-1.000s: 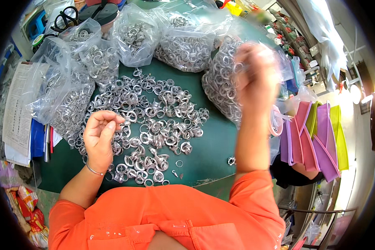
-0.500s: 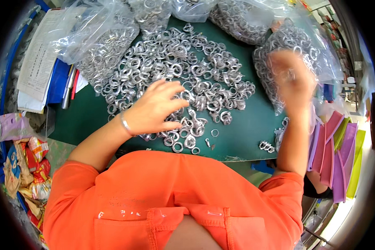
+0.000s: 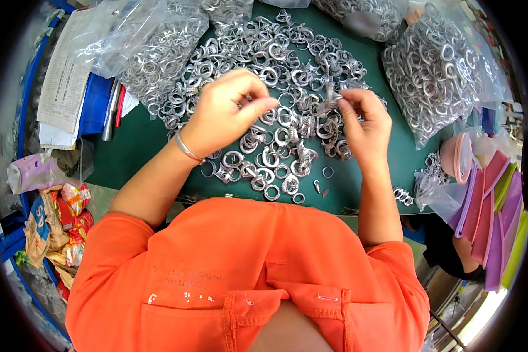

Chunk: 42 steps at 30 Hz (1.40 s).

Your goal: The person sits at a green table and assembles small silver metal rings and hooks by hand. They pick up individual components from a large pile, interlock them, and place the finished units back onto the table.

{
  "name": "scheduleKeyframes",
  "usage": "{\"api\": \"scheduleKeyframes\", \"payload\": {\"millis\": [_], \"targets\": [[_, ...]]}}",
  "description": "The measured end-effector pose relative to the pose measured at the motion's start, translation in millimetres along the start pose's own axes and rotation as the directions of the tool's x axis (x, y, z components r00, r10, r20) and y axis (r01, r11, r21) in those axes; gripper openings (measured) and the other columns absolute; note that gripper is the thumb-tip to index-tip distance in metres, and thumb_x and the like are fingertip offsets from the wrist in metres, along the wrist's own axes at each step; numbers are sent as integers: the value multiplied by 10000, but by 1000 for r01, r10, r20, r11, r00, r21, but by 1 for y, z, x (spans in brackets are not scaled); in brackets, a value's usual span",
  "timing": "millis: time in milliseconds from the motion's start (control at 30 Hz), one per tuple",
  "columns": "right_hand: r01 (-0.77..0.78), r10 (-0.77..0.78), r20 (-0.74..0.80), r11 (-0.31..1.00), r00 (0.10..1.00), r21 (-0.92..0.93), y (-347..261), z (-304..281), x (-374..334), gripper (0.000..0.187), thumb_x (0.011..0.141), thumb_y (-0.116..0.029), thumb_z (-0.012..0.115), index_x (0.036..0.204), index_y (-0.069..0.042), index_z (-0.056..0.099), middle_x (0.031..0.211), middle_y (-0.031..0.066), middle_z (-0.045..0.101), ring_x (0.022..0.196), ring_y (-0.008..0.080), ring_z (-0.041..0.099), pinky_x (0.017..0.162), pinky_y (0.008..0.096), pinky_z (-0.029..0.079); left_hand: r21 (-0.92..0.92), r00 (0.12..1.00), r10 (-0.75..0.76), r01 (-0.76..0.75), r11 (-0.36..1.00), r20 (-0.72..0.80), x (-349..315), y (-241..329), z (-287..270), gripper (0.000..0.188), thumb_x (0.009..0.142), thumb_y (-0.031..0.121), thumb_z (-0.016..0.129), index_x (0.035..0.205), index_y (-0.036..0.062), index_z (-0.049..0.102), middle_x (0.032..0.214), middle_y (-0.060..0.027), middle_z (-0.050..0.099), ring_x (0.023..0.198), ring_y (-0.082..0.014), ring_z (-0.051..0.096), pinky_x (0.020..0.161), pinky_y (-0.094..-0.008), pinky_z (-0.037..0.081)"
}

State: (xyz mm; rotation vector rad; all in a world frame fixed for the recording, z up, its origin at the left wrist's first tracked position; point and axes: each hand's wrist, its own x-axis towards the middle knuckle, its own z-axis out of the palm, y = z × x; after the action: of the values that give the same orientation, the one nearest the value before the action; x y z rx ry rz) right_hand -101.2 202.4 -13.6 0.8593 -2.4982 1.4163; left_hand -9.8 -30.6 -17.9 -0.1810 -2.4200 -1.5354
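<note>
Loose silver-grey metal rings (image 3: 267, 176) are heaped across a dark green tabletop (image 3: 129, 164). Over the heap's left half, my left hand (image 3: 226, 108) has its fingers curled and the thumb pointing right; whether something sits in that pinch is hidden. My right hand (image 3: 366, 126), at the heap's right side, grips a blurred grey metal ring (image 3: 331, 97) between thumb and fingers. Near the front edge lie a single thin ring (image 3: 327, 172) and a small metal piece (image 3: 317, 186).
Clear plastic bags of rings stand around the heap, one at the left (image 3: 164, 58) and another at the right (image 3: 437, 73). Farther right are a pink cup (image 3: 454, 157) and coloured plastic strips (image 3: 490, 205). Papers (image 3: 64, 76) and pens (image 3: 120, 105) lie at the left.
My right hand has come from the right bag to the heap and now holds a ring. My left hand has lifted and its spread fingers have curled in. The view has shifted slightly.
</note>
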Motion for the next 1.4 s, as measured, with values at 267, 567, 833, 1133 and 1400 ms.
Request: {"api": "scheduleKeyframes", "payload": {"millis": [267, 567, 833, 1133, 1400], "targets": [[128, -96, 199, 980, 975, -153, -12, 10, -17, 130, 738, -22, 698, 849, -22, 631, 827, 102, 601, 806, 284, 592, 724, 361, 479, 335, 951, 219, -284, 898, 217, 7, -15, 36, 140, 718, 34, 700, 823, 29, 609, 839, -102, 549, 856, -293, 545, 779, -369, 439], [37, 3, 222, 983, 975, -178, -15, 12, -26, 128, 725, 9, 662, 828, -29, 595, 864, 113, 572, 764, 313, 594, 666, 385, 491, 183, 947, 320, -317, 931, 15, 18, 14, 8, 161, 741, 90, 743, 822, 41, 613, 1013, -98, 589, 944, -236, 572, 831, -322, 453], [50, -38, 96, 991, 995, -126, -14, 12, -19, 197, 691, 106, 573, 829, -32, 603, 817, 91, 557, 721, 239, 587, 631, 333, 493, 308, 936, 102, -213, 927, 338, -2, -10, 27, 194, 734, 119, 737, 888, 45, 646, 947, -100, 594, 923, -267, 567, 820, -354, 448], [13, -7, -36, 985, 999, 171, -19, 6, -7, 143, 725, 98, 611, 820, -8, 618, 845, 59, 604, 755, 124, 586, 602, 224, 476, 406, 948, 126, -243, 881, 292, 15, -3, -3, 115, 782, 47, 689, 859, 3, 616, 991, -115, 616, 941, -263, 588, 824, -333, 468], [-608, 482, 406, 404, 776, 683, -15, 13, -18, 120, 847, 45, 557, 949, 25, 616, 884, 79, 641, 678, 111, 614, 551, 216, 508, 349, 979, 202, -186, 919, -10, 9, 10, 7, 371, 696, 74, 762, 1020, 24, 588, 1100, -128, 559, 996, -281, 558, 862, -346, 460]]}}
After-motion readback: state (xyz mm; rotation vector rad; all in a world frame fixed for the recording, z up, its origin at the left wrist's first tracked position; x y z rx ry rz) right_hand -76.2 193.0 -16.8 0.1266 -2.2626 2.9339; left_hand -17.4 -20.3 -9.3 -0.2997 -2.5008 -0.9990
